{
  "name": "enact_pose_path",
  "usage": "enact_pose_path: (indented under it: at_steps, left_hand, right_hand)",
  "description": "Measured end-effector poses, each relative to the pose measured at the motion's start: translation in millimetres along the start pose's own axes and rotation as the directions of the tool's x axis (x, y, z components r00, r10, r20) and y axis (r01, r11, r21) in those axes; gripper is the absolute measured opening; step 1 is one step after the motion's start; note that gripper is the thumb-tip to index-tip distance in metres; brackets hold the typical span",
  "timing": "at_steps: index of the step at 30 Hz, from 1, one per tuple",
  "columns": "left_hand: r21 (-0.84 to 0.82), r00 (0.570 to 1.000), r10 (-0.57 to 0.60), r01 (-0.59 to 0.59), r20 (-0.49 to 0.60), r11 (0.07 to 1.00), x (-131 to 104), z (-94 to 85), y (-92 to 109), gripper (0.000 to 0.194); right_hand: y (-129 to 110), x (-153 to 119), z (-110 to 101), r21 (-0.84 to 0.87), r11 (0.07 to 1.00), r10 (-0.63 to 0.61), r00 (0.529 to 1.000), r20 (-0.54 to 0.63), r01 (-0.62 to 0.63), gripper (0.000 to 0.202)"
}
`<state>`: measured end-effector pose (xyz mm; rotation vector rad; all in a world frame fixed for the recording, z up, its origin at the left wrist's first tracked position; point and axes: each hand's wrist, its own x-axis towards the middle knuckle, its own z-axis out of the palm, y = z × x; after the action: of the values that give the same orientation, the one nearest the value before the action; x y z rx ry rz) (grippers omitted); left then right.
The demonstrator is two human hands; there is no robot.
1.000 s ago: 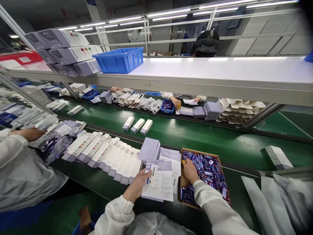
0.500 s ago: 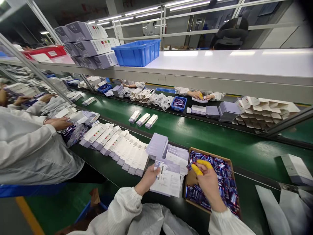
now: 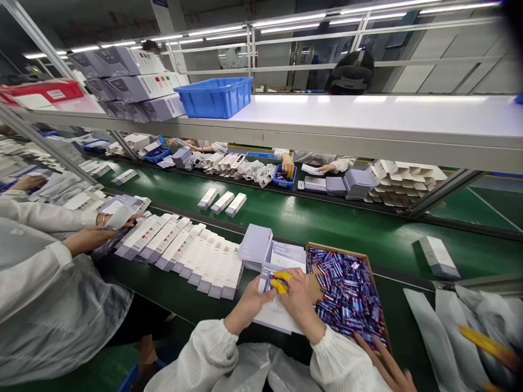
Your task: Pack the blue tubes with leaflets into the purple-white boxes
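Observation:
My left hand [image 3: 250, 306] is closed on the edge of a printed leaflet [image 3: 273, 317], with its thumb on top. My right hand [image 3: 297, 296], yellow covers on two fingers, pinches small blue batteries [image 3: 268, 283] against the leaflet, next to the left thumb. Fingers partly hide the batteries. Right of my hands stands an open cardboard box [image 3: 371, 267] full of loose blue-and-red batteries [image 3: 347, 296]. Behind the leaflet lie a stack of lilac booklets [image 3: 255, 245] and more leaflets [image 3: 287, 255].
White cartons [image 3: 204, 256] overlap in a row at left. A co-worker's hands [image 3: 92, 237] work beyond them. Another person's hand [image 3: 386, 362] reaches in at lower right, near grey pouches [image 3: 433, 326]. Boxes [image 3: 223, 201] sit on the green conveyor [image 3: 327, 220]; a shelf [image 3: 347, 133] spans above.
My right hand has moved left from the battery box onto the leaflet, meeting my left hand. Another person's hand has appeared at lower right. The view has turned slightly right.

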<state>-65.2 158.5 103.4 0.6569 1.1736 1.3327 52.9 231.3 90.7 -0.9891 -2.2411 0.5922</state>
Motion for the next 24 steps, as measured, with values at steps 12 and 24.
enact_pose_path:
  at_steps: [12, 24]
  left_hand:
    - [-0.130, 0.950, -0.267, 0.248, -0.159, 0.960, 10, -10.5, 5, 0.047]
    - [-0.255, 0.931, -0.298, 0.243, -0.209, 0.936, -4, -52.3, 6, 0.045]
  right_hand:
    - [62, -8, -53, 0.260, 0.916, 0.353, 0.922, -0.162, -0.305, 0.023]
    - [96, -36, -53, 0.434, 0.874, 0.213, 0.975, 0.061, -0.218, 0.033]
